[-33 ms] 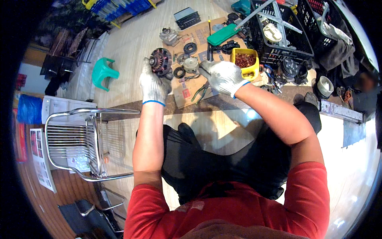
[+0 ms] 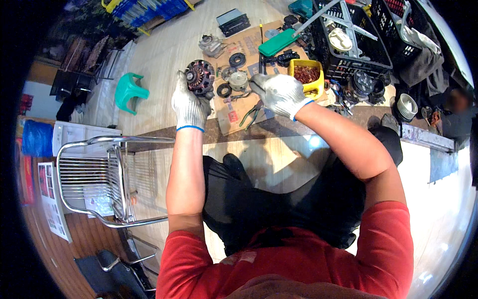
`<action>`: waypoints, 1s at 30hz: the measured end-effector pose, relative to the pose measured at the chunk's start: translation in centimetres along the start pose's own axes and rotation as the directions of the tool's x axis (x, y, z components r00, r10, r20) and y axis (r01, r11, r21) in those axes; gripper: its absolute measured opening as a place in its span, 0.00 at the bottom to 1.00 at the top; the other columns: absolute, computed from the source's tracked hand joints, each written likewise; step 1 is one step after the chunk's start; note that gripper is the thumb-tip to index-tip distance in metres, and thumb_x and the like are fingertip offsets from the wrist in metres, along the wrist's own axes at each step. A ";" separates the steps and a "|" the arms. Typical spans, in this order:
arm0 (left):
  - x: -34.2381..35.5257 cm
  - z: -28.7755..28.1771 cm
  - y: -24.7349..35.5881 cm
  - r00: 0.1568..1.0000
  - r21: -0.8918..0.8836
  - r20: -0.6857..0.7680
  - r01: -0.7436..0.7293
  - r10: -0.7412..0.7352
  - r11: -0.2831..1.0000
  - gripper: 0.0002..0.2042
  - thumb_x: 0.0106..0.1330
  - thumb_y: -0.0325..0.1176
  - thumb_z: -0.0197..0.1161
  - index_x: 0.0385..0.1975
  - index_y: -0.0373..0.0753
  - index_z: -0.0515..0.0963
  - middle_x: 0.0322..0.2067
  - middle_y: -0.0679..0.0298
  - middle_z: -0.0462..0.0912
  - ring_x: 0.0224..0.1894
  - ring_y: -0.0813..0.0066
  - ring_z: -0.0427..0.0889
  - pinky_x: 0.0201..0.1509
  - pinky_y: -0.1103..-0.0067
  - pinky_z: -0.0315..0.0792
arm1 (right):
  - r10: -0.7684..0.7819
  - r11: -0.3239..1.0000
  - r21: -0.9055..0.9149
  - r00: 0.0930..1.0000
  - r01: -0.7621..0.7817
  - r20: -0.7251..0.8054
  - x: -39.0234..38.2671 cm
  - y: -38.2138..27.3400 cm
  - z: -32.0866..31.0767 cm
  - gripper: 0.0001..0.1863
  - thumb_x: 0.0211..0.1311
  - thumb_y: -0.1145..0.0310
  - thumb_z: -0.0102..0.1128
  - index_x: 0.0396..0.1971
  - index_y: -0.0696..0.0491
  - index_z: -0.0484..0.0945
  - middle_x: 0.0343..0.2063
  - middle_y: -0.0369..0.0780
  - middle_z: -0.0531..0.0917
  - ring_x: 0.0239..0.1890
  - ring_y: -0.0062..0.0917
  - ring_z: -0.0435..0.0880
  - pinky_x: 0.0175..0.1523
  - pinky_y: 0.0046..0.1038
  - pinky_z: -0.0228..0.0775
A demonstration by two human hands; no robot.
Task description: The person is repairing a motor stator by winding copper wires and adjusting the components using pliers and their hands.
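Note:
My left hand, in a white knit glove with a blue cuff, holds up a round motor part with a ring of copper windings. Its fingers wrap around the near left side of the part. My right hand, gloved the same way, hovers over the cardboard with its fingers pressed together; whether anything small is between them is hidden. Just left of its fingertips lies a round metal housing. Black rings lie around that housing, and green-handled pliers rest on the near edge of the cardboard.
A yellow container of small reddish-brown pieces stands right of my right hand. Beyond it are black crates and a green-headed tool. A metal casing sits at the back. Left are a green stool and a chrome chair.
My left hand and the motor part have shifted very slightly left, the part turning a little. My right hand has barely moved.

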State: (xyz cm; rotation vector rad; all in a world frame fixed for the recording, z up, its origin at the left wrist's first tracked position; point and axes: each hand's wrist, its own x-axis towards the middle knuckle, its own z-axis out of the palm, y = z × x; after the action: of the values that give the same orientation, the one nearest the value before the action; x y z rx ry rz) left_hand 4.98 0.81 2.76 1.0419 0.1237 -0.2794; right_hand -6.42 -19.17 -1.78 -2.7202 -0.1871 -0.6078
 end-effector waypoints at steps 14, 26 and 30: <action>-0.1 -0.3 -0.3 0.981 -0.019 0.190 0.039 -0.035 0.999 0.22 0.73 0.49 0.52 0.51 0.35 0.77 0.43 0.56 0.85 0.37 0.67 0.86 0.30 0.76 0.78 | 0.089 0.980 0.149 0.956 -0.135 0.278 1.1 2.1 -0.9 0.25 0.65 0.49 0.53 0.57 0.47 0.74 0.54 0.51 0.77 0.55 0.45 0.77 0.59 0.40 0.70; -1.2 0.7 0.5 0.987 -0.044 0.136 0.092 -0.086 0.995 0.20 0.73 0.47 0.52 0.47 0.36 0.80 0.40 0.58 0.86 0.32 0.70 0.85 0.25 0.82 0.74 | -0.362 0.905 0.165 0.914 0.391 -0.183 3.7 -0.4 0.5 0.16 0.52 0.70 0.60 0.43 0.54 0.79 0.33 0.48 0.82 0.37 0.44 0.83 0.43 0.41 0.75; 1.0 -2.6 3.2 0.997 -0.228 0.064 0.054 -0.041 0.972 0.19 0.70 0.48 0.54 0.50 0.40 0.79 0.40 0.59 0.87 0.17 0.74 0.73 0.16 0.79 0.63 | -0.252 0.958 0.141 0.968 0.249 0.004 3.4 1.4 1.0 0.15 0.64 0.61 0.52 0.47 0.49 0.78 0.36 0.48 0.83 0.38 0.45 0.84 0.42 0.42 0.76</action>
State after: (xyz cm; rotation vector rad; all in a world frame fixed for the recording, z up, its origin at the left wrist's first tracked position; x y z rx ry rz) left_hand 6.96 4.40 3.82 0.8011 0.1252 -0.3306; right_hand -2.69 -19.96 -1.62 -2.5879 -0.5659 -0.6079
